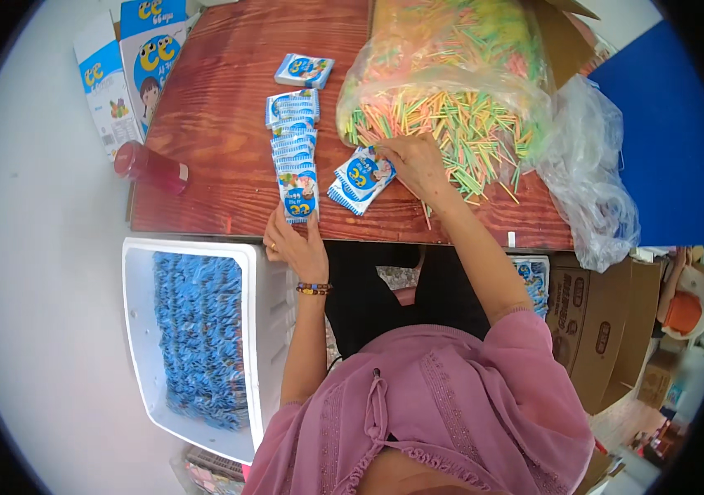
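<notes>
Meanwhile, my left hand (298,247) pinched a blue packet (299,198) at the table (220,99) edge, while my right hand (412,162), fingers curled in the straws (459,124), risked dragging loose ones off the table.

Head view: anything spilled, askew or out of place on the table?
Yes. Coloured sticks have spilled from the open clear bag onto the wooden table, some near its front edge. A red bottle lies on its side at the table's left edge. The packet row looks orderly.
</notes>
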The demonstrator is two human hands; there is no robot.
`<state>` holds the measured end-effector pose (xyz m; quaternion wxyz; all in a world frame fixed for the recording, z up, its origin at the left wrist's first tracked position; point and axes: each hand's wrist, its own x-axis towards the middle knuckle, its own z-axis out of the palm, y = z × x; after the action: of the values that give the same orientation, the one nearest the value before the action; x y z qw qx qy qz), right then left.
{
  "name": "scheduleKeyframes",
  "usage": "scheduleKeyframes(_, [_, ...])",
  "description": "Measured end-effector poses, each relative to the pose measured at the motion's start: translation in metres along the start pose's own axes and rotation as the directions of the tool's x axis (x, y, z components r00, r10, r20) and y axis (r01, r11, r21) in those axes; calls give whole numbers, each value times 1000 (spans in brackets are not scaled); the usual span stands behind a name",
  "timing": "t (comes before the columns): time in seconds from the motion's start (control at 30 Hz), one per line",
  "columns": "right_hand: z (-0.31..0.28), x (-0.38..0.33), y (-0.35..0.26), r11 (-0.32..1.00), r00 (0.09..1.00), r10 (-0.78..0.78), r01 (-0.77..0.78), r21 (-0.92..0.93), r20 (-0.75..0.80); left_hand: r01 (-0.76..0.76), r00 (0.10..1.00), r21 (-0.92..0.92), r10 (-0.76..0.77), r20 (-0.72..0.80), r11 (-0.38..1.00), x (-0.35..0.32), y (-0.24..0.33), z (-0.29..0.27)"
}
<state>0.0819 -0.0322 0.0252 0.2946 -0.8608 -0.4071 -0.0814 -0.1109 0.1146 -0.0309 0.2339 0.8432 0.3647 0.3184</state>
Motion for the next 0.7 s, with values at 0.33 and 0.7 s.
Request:
scheduleKeyframes(0.33, [-32, -40, -8, 594, 906, 408, -360, 720, 117, -73, 993, -110, 62, -100, 991, -10, 41, -22])
scheduleKeyframes(0.7, [-41, -72, -31, 387, 939, 246, -324, 863, 243, 633, 766, -768, 61, 640, 102, -2, 84, -12])
